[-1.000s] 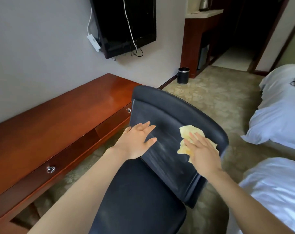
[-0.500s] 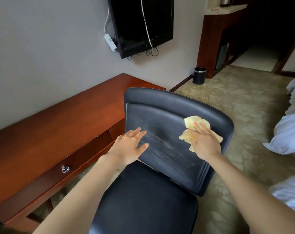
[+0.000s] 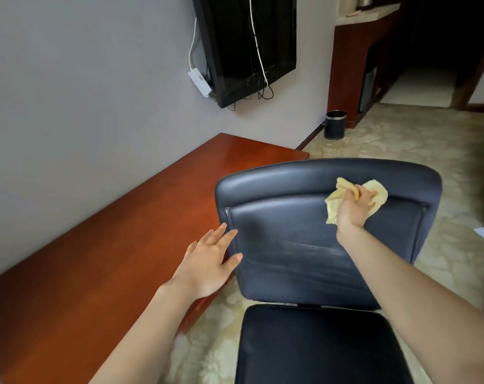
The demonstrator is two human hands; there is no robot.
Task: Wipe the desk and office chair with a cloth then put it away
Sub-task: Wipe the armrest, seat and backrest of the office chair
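A long reddish wooden surface (image 3: pixel 102 245) ran along the grey wall, its top bare and glossy in the part that showed, as a person cleaned a hotel-style room. Beside it stood the black office chair (image 3: pixel 326 245), its backrest turned toward the camera and streaked with faint wipe marks across the middle panel, which suggests the cleaning had reached the chair; whether the wooden top had been done could not be told. A dark television (image 3: pixel 249 45) hung on the wall above, cables trailing beneath it next to a white power strip (image 3: pixel 199 80). The right hand (image 3: pixel 353 207) pressed a crumpled yellow cloth (image 3: pixel 378 189) against the upper band of the backrest, fingers curled into the fabric, apparently to work the padded top edge not yet streaked. The left hand (image 3: pixel 207 261) lay open with fingers spread and straight, its fingertips at the backrest's left edge, most likely to stop the chair from swivelling under the pressure of the wiping; it held nothing. Well apart, at the foot of the far wall, stood a small black waste bin (image 3: pixel 335 124); its contents could not be seen from this angle. The seat cushion remained to be wiped, by the look of it.
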